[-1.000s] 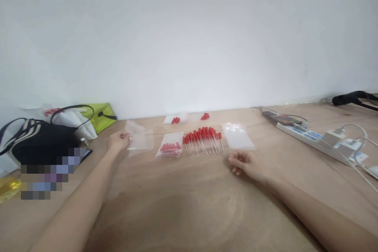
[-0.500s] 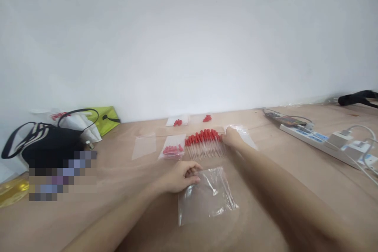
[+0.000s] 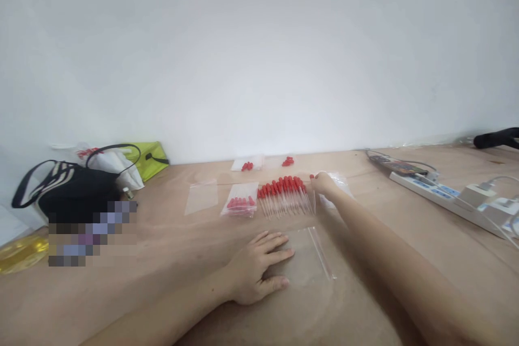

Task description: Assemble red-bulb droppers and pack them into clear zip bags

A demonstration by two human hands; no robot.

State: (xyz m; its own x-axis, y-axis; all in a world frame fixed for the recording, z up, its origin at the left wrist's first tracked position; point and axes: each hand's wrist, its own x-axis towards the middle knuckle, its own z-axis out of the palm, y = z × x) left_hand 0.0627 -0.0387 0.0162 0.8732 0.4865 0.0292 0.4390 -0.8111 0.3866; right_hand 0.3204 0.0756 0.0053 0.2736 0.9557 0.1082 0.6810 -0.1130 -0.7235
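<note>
My left hand lies flat with its fingers spread on a clear zip bag, which rests on the table with its seal strip to the right. Farther off, my right hand pinches a dropper with a red bulb, held upright at the right end of a row of similar droppers. These have red bulbs at the far side and clear thin tubes toward me. Left of the row, a zip bag holding several red-bulbed pieces lies flat.
Another flat clear bag lies to the left. Clear bags lie beyond my right hand. Red bulbs sit near the wall, with more red bulbs beside them. A power strip is at right, a black bag at left.
My left hand has gone from gripping the clear bag's edge to lying spread on it, and the bag is now flat. My right hand has moved slightly right, with a dropper apart from the row.
</note>
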